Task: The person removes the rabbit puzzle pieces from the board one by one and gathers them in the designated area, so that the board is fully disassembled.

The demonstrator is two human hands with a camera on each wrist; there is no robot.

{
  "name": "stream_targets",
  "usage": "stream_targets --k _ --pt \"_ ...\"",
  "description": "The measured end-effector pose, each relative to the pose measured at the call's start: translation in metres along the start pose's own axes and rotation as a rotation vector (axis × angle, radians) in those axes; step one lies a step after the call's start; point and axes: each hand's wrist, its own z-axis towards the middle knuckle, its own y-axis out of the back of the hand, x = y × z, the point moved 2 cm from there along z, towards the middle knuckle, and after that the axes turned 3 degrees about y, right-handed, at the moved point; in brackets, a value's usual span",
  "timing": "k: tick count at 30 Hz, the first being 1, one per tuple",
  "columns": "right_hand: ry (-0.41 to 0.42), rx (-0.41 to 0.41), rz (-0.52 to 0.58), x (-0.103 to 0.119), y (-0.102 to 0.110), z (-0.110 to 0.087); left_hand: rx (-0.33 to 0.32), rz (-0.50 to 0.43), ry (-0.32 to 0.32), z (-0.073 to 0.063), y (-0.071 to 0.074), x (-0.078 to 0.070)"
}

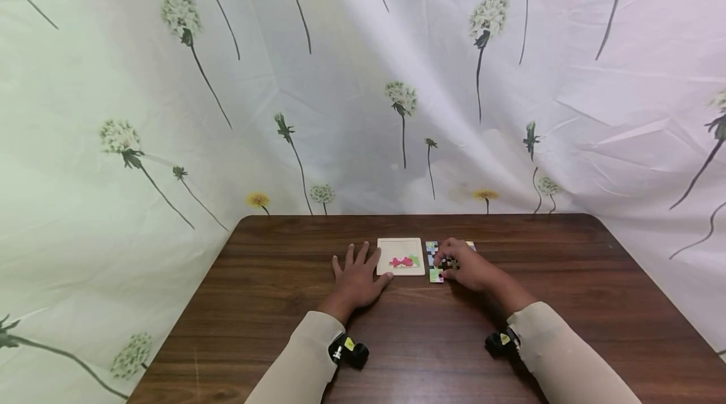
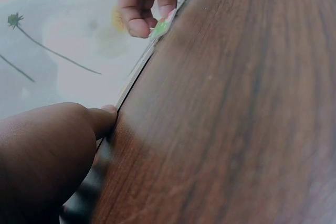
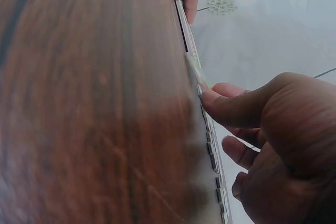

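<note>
A square, pale puzzle tray (image 1: 399,248) lies on the table, with pink and green pieces (image 1: 405,261) along its lower right part. My left hand (image 1: 358,279) rests on the tabletop with fingers spread, fingertips at the tray's left edge and thumb at its near edge. Right of the tray, my right hand (image 1: 466,267) pinches a green and pink jigsaw piece (image 2: 162,27) between thumb and fingers. That piece (image 3: 195,68) is tilted in the right wrist view. Several loose jigsaw pieces (image 1: 432,246) lie around and partly under my right hand.
The brown wooden table (image 1: 408,341) reaches back to a white curtain (image 1: 351,76) printed with dandelions. Each wrist wears a small black camera, the left wrist camera (image 1: 355,354) and the right wrist camera (image 1: 497,344), low over the table.
</note>
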Motion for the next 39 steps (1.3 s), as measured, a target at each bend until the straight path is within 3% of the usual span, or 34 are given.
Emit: stream_targets --k 6,12,29,39 --pt "-0.019 0.016 -0.014 -0.001 0.0006 -0.0004 0.021 0.026 0.004 -0.003 0.0078 -0.0061" --pt "-0.019 0.017 -0.017 -0.0012 -0.0002 -0.0017 0.042 0.025 0.005 -0.0013 0.0043 -0.0033" --pt "-0.043 0.027 -0.013 -0.002 0.0007 -0.0015 0.023 0.049 0.011 -0.004 0.0056 -0.0054" --pt "-0.044 -0.009 0.029 0.0016 0.0025 0.0064 0.022 0.038 0.002 -0.0054 0.0076 -0.006"
